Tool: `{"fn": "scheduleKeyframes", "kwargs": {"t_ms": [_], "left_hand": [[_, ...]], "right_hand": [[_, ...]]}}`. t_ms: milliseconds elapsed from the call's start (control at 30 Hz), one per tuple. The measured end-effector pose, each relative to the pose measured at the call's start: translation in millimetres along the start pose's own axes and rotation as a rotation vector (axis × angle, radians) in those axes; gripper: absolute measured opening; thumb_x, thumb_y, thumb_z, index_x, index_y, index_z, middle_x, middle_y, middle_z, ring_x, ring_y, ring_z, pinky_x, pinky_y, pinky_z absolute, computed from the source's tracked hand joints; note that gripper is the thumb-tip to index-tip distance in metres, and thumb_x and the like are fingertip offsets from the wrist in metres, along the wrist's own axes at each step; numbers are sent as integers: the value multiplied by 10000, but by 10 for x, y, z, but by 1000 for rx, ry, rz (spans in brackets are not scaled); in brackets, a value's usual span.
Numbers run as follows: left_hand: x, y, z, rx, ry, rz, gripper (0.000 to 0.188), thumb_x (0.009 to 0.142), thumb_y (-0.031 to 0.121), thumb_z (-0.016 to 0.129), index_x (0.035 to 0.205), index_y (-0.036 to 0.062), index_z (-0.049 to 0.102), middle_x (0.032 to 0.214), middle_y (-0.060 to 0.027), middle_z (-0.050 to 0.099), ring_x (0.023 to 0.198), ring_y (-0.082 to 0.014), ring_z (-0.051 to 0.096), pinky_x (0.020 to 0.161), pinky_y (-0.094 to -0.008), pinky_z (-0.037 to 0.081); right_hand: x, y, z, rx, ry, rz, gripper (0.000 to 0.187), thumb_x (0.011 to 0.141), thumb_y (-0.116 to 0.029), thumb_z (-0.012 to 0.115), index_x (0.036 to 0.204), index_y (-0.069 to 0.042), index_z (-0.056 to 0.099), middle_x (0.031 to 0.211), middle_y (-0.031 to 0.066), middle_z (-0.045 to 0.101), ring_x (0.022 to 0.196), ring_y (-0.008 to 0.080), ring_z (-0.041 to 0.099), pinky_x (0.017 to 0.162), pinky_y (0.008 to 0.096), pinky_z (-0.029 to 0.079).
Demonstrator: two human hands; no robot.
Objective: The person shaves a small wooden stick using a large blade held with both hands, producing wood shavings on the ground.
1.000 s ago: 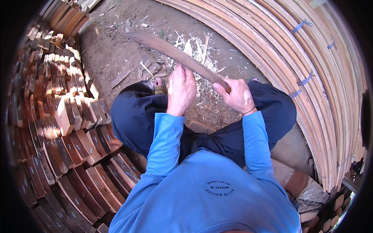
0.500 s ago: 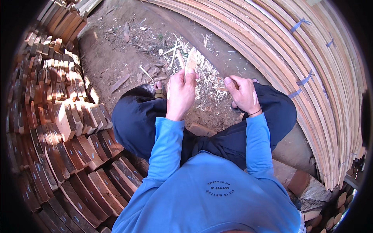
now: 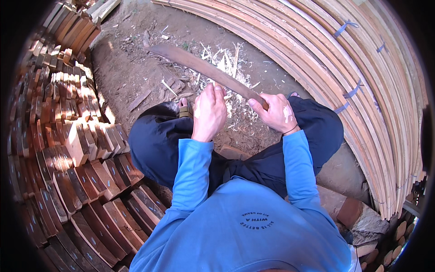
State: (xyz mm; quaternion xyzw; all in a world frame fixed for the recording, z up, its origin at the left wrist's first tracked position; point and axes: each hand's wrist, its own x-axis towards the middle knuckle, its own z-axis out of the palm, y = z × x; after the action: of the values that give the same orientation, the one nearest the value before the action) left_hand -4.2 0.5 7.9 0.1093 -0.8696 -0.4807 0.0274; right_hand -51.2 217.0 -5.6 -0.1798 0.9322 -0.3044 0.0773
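My right hand [image 3: 277, 113] is closed round the handle end of a machete [image 3: 201, 67] with a long, brownish, slightly curved blade. The blade reaches up and left, passing just beyond the fingers of my left hand [image 3: 209, 113]. That left hand is closed on a pale wooden stick [image 3: 217, 84]; only a sliver of it shows, and the blade covers much of the rest. Below and behind the blade lie pale wood shavings [image 3: 235, 106] on the dirt between my feet.
Stacked wooden blocks [image 3: 97, 181] fill the left side. Along the right curve bundles of long wooden strips [image 3: 335, 77], tied with bluish bands [image 3: 346, 28]. Loose chips and a thin pale splinter [image 3: 169, 87] lie on the dirt ground [image 3: 122, 68]. Stone blocks [image 3: 369, 226] sit at lower right.
The machete has swung; its blade now slants to the upper left across the stick's far part, which showed clearly before. My right hand has turned and shifted slightly left.
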Motion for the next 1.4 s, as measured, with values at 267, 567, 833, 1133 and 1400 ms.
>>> {"fn": "scheduleKeyframes", "kwargs": {"t_ms": [267, 567, 833, 1133, 1400], "left_hand": [[47, -68, 80, -365, -61, -116, 318, 1131, 253, 464, 941, 39, 602, 709, 15, 515, 648, -93, 486, 588, -308, 407], [19, -258, 112, -70, -47, 2, 292, 1098, 210, 460, 1012, -26, 609, 945, -256, 690, 940, -450, 670, 833, -523, 507], [28, -177, 34, -52, 10, 25, 284, 1097, 213, 459, 1007, -14, 602, 922, -257, 683, 932, -460, 663, 839, -541, 496], [-12, -79, 87, -228, -197, -90, 317, 1124, 258, 474, 937, 33, 596, 702, -47, 546, 666, -183, 527, 612, -367, 417], [57, -161, 127, -240, -85, -150, 351, 1113, 256, 464, 973, -21, 628, 767, -186, 641, 753, -341, 657, 728, -464, 495]], "right_hand": [[192, 40, -117, 174, 47, 69, 672, 1030, -593, 578, 845, 35, 728, 641, 256, 614, 638, 411, 658, 634, 490, 485], [-124, 25, -128, 15, -86, -64, 581, 975, -588, 665, 848, -30, 769, 638, 222, 635, 628, 418, 668, 610, 485, 514], [-10, -30, -22, 17, -69, -42, 613, 957, -605, 666, 830, -11, 752, 649, 232, 642, 675, 429, 684, 666, 495, 534], [310, 121, -139, 89, 38, 76, 696, 1017, -620, 575, 873, 43, 731, 689, 282, 633, 701, 464, 665, 690, 531, 502], [-69, -25, -135, 110, -155, 8, 643, 985, -608, 645, 852, 10, 762, 634, 246, 622, 627, 407, 669, 627, 487, 510]]}}
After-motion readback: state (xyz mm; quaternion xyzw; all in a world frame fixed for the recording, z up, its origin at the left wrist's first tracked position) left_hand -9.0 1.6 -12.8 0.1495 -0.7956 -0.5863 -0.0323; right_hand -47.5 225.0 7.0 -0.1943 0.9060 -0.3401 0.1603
